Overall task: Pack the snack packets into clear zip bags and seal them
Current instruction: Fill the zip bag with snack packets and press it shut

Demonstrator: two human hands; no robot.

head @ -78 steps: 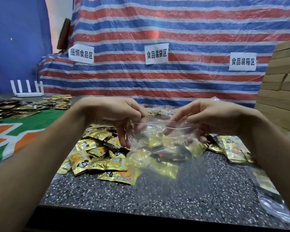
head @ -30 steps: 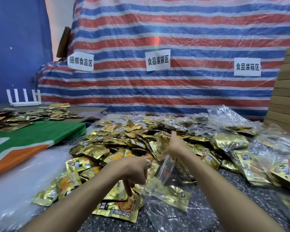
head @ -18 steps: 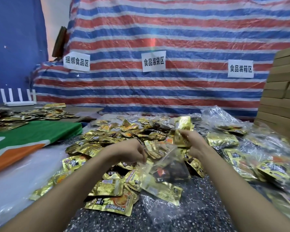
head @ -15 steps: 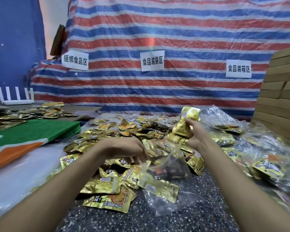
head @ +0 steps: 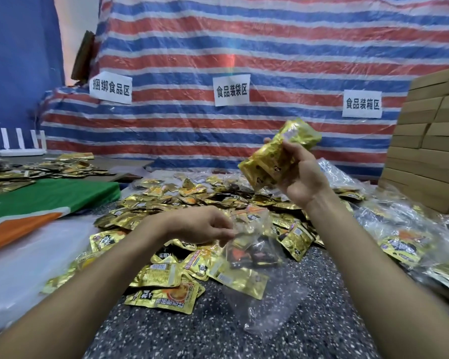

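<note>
A green-and-orange cloth (head: 36,203) lies at the far left, beside a speckled tabletop (head: 218,338) where a heap of gold snack packets (head: 192,200) spreads across the middle. The person's left hand (head: 200,226), fingers curled, pinches the rim of a clear zip bag (head: 262,268) and holds its mouth up. The bag's lower part rests on the tabletop at the heap's near edge, with a few packets already inside (their number cannot be told through the creased plastic). To its right, the right hand (head: 303,174) is raised above the heap and well clear of the bag, gripping a fistful of gold packets (head: 278,156). Further right lie filled clear bags (head: 405,244) and, behind them, stacked cardboard boxes (head: 430,141). A striped tarp (head: 244,35) bearing three paper signs (head: 231,89) hangs across the back.
</note>
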